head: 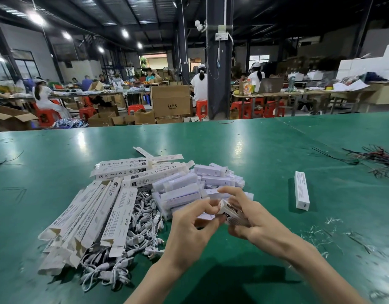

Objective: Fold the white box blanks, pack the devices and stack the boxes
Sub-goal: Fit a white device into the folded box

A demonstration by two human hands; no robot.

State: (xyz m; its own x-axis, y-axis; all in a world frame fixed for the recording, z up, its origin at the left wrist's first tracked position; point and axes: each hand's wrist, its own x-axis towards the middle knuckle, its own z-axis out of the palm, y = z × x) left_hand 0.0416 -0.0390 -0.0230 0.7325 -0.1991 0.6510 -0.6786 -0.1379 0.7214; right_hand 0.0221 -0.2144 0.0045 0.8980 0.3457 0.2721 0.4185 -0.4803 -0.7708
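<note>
the person holds one white box (229,211) end-on between both hands, just above the green table (265,150). the right hand (250,218) is curled round the body of the box, likely to steady it. the left hand (195,220) pinches the near end with thumb and forefinger, apparently working the end flap. the fingers cover the opening, so it cannot be told whether a device is already inside.

the supplies sit close in front, probably so each can be reached without leaning. the flat blanks (90,218) fan out at the left, printed sides up. a tangle of white cables (145,218) lies beside and partly under them. the heap of wrapped devices (180,183) sits just beyond the hands.

one closed box (301,190) lies alone, well apart on the right, which looks like the spot kept for finished ones. no stack has formed, so the job seems to be at an early stage. loose dark wires (377,159) lie near the far right edge, away from the work.
</note>
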